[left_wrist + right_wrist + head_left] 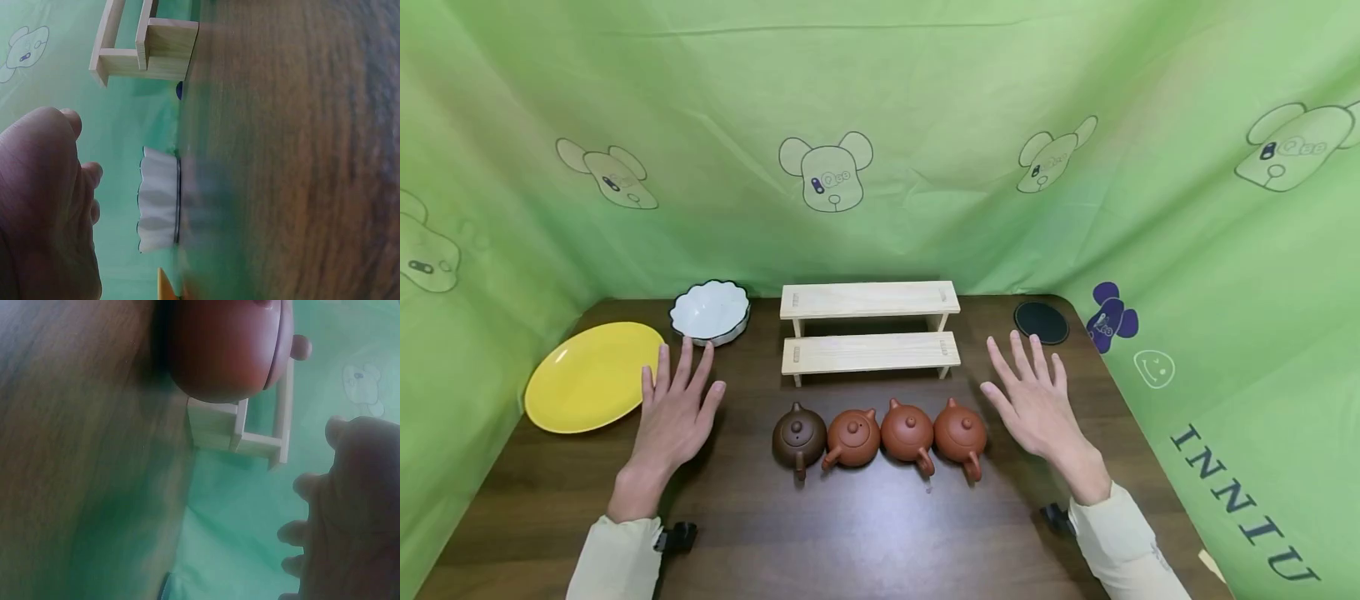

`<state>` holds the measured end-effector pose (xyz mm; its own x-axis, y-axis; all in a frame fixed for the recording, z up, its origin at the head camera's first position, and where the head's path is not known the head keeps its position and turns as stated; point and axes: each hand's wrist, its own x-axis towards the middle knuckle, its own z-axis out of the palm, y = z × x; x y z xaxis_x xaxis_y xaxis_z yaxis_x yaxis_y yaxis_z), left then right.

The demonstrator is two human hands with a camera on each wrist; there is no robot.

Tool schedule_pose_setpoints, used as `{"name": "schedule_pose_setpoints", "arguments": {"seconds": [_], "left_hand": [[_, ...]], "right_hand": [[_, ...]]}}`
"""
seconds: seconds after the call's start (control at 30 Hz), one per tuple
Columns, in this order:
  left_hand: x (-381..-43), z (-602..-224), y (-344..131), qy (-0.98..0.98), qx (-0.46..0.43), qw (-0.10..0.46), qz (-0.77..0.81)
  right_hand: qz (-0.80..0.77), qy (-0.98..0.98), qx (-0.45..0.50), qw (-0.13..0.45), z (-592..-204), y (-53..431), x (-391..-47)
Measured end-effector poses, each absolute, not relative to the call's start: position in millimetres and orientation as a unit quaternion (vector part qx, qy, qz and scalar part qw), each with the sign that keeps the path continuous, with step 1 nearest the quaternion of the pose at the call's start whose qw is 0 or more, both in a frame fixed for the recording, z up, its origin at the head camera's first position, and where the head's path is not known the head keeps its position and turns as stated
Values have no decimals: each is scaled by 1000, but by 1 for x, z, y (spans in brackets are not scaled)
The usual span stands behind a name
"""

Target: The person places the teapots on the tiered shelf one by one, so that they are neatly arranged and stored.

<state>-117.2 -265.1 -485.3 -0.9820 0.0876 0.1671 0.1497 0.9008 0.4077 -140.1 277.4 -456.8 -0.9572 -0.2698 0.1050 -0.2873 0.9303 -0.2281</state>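
Both hands hover over the table with fingers spread and nothing held. My left hand (674, 417) is between the yellow plate (593, 377) and a dark brown teapot (798, 437), its fingertips close in front of a white scalloped bowl (711, 310). My right hand (1033, 400) is right of a row of three reddish-brown teapots, nearest to the rightmost teapot (960, 432). The other two are the left reddish teapot (853, 438) and the middle one (907, 432). In the right wrist view, a reddish teapot (228, 347) stands large beside the hand (353, 506).
Behind the teapots stands a two-step wooden rack, with a lower shelf (871, 353) and an upper shelf (869, 299). A round black coaster (1041, 322) lies at the back right. Green printed cloth (925, 100) closes off the back and sides of the brown table (850, 542).
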Motion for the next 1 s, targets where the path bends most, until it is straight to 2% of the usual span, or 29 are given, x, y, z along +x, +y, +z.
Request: {"name": "schedule_pose_setpoints", "arguments": {"seconds": [0.73, 1.0], "left_hand": [[-118, -489, -252, -962, -89, 100, -238], [-117, -489, -245, -963, -90, 87, -238]], "right_hand": [[139, -977, 150, 68, -465, 273, -130], [138, -974, 164, 72, -467, 275, -122]]}}
